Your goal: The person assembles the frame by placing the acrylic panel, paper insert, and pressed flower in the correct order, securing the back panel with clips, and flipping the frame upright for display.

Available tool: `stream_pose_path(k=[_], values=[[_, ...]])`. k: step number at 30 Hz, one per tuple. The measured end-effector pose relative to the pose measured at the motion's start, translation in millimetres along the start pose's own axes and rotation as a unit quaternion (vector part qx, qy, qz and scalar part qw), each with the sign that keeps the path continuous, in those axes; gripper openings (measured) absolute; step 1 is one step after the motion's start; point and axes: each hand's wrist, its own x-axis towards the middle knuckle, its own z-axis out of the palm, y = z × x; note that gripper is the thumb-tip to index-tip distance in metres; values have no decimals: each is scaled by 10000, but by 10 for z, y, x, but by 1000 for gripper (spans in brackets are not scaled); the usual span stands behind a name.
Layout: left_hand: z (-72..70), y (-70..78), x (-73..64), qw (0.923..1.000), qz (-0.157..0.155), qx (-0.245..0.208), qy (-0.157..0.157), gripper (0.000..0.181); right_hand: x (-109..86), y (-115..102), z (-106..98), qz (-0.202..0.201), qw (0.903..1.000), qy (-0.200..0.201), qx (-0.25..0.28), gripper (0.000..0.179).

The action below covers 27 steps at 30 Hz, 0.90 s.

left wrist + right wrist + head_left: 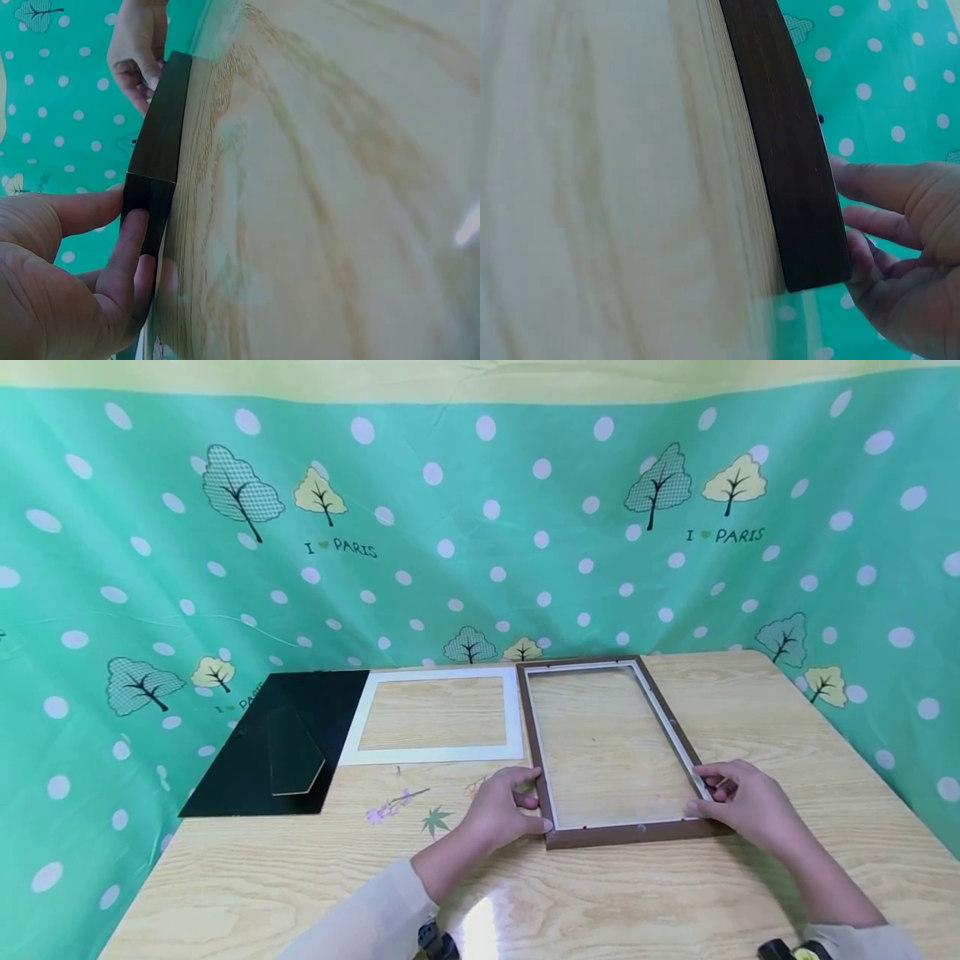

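A brown picture frame with a white inner edge lies on the wooden table, its near rail facing me. My left hand grips its near left corner, thumb over the top edge and fingers along the outer side. On the right rail, close to the near corner, my right hand holds the frame between thumb and fingers. The left wrist view shows the left hand pinching the dark corner. Fingers of the right hand meet the frame's end in the right wrist view.
A white mat board lies left of the frame. Farther left is a black backing board with a stand flap. Pressed purple flowers, a green leaf and an orange sprig lie near the left hand. A green curtain hangs behind.
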Motion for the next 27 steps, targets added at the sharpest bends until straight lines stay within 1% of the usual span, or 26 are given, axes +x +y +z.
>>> stream_pose_path(k=[2,4,7,9,12,15,19,23,27], values=[[-10,0,-5,10000,-14,22,10,76,1,10,-9,15,9998,-77,177,53],[-23,4,-13,10000,-41,59,28,76,3,29,-24,43,9987,-188,467,54],[-56,6,-24,9999,-26,108,48,75,8,79,-57,131,9944,-325,1001,56],[-92,10,-33,9999,38,153,55,74,7,116,-89,156,9918,-347,1217,57],[-174,21,-45,9995,224,206,19,69,-4,168,-150,138,9904,-318,1340,55],[-283,28,-67,9989,400,193,-114,60,-21,206,-219,180,9894,-280,1416,53],[-445,23,-122,9976,609,-136,-303,45,-17,263,-293,179,9876,-291,1531,51],[-597,14,-184,9950,789,-519,-315,35,17,328,-320,37,9863,-266,1625,48],[-736,1,-253,9938,859,-655,-276,30,48,388,-330,4,9857,-300,1659,48]])
